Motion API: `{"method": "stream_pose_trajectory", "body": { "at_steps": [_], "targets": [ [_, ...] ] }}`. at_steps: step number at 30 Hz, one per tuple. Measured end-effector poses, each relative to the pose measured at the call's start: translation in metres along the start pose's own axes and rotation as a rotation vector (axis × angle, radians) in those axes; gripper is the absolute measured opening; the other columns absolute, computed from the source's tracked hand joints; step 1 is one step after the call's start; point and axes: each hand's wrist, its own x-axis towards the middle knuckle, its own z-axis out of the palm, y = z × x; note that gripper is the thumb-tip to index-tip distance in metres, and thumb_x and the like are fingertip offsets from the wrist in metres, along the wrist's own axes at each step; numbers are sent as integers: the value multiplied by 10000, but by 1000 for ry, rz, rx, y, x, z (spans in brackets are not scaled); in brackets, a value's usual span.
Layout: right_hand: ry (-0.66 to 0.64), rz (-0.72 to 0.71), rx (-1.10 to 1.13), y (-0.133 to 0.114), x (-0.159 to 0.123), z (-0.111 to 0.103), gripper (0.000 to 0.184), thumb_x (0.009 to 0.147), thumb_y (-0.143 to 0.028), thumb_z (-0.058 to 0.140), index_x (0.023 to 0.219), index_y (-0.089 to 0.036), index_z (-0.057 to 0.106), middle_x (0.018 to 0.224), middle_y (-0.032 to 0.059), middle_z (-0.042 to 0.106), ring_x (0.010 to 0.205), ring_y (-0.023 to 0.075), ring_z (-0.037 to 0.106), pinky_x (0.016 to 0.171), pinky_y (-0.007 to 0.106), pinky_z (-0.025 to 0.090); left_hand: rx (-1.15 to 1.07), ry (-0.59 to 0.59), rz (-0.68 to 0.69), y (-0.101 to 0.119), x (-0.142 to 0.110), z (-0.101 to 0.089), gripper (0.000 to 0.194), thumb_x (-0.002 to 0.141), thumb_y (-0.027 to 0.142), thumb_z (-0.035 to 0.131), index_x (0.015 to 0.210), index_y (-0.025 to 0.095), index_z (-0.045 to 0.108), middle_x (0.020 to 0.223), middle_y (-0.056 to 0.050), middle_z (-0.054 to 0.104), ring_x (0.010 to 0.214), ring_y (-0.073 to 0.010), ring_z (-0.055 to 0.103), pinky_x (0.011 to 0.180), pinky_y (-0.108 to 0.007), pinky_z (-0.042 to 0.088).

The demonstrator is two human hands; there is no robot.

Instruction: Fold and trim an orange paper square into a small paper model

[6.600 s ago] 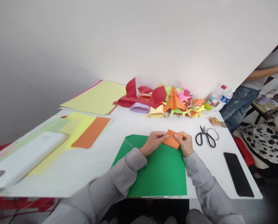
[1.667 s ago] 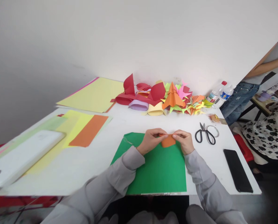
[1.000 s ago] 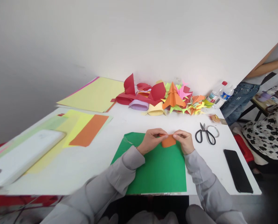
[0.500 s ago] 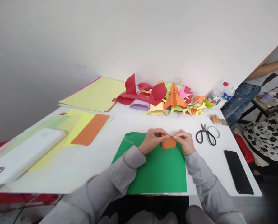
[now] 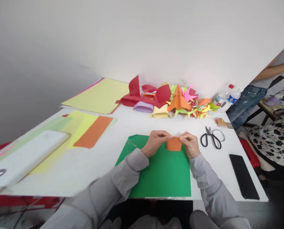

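A small piece of orange paper [image 5: 173, 144] is held up between my two hands, over the far part of a green paper sheet [image 5: 163, 175]. My left hand [image 5: 155, 143] pinches its upper left corner, fingers closed. At the upper right corner, my right hand [image 5: 190, 143] grips the paper between thumb and fingers. The green sheet lies flat on the white table, reaching its front edge. To the right of my right hand rest black-handled scissors [image 5: 210, 138] and a roll of clear tape [image 5: 218, 135].
Folded paper pieces [image 5: 156, 98] are heaped against the wall. Two plastic bottles [image 5: 224, 98] stand beside them. A black phone [image 5: 244, 176] lies at the right edge. Coloured sheets [image 5: 87, 127] and a long white object [image 5: 30, 156] cover the left. Other people are at the right.
My hands have moved slightly apart at the orange paper's top edge, so more of that edge shows. Both hands still hold it. The other things lie as before.
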Motion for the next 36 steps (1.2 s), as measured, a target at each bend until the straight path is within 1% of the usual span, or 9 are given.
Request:
{"method": "stream_pose_trajectory", "body": {
  "at_steps": [3, 9, 13, 16, 18, 24, 27, 30, 36],
  "targets": [
    [31, 31, 24, 0, 0, 1, 126, 609, -277, 795, 569, -219, 691, 603, -19, 586, 596, 126, 506, 594, 278, 403, 13, 8, -2, -1, 0, 0, 165, 660, 301, 740, 607, 147, 716, 640, -27, 687, 624, -131, 581, 622, -252, 467],
    [43, 70, 58, 3, 1, 0, 138, 594, -288, 802, 568, -219, 685, 612, -21, 582, 605, 128, 501, 601, 276, 409, 79, 69, 15, -3, 1, 1, 194, 627, 339, 760, 637, 151, 714, 660, -37, 703, 643, -157, 611, 632, -276, 501],
    [29, 76, 62, 4, 0, 1, 139, 597, -294, 800, 565, -222, 686, 603, -22, 577, 604, 127, 495, 599, 274, 406, 64, -17, -49, -7, -2, 3, 286, 589, 338, 792, 793, 145, 735, 788, -64, 735, 728, -189, 649, 692, -307, 523],
    [28, 79, 56, 3, -1, 4, 148, 588, -306, 803, 559, -222, 685, 598, -23, 577, 598, 127, 485, 592, 273, 401, 131, -113, -65, -10, -4, 4, 284, 661, 396, 739, 739, 123, 727, 700, -52, 711, 646, -174, 622, 602, -290, 508],
    [33, 84, 58, 3, -2, 6, 149, 584, -304, 805, 557, -219, 685, 595, -26, 574, 595, 123, 480, 591, 270, 399, 167, -128, -62, -12, -4, 4, 310, 691, 425, 706, 670, 116, 706, 616, -30, 672, 580, -153, 584, 542, -268, 479],
    [58, 201, 218, 1, -2, 8, 202, 560, -295, 821, 518, -199, 649, 571, -37, 548, 569, 107, 485, 566, 249, 415, 203, -38, -81, -10, -3, 6, 320, 636, 429, 736, 601, 120, 664, 512, 16, 560, 517, -118, 493, 501, -245, 419],
    [78, 265, 272, 1, -1, 8, 228, 540, -307, 831, 515, -198, 633, 550, -30, 557, 552, 115, 492, 534, 250, 431, 257, -4, -37, -10, -3, 8, 372, 630, 453, 727, 510, 132, 583, 462, 36, 459, 479, -97, 412, 449, -228, 350],
    [95, 318, 309, 3, -1, 8, 233, 525, -309, 838, 531, -197, 635, 542, -25, 573, 526, 115, 490, 503, 248, 435, 312, 49, 6, -14, -2, 8, 488, 638, 466, 713, 419, 154, 408, 438, 54, 320, 451, -66, 300, 411, -211, 245],
    [90, 346, 325, 9, 0, 6, 235, 538, -321, 840, 563, -199, 641, 551, -27, 601, 506, 112, 505, 503, 260, 439, 400, 87, 35, -18, 0, 5, 575, 679, 482, 665, 425, 184, 243, 452, 62, 198, 449, -56, 204, 413, -223, 157]
  ]
}}
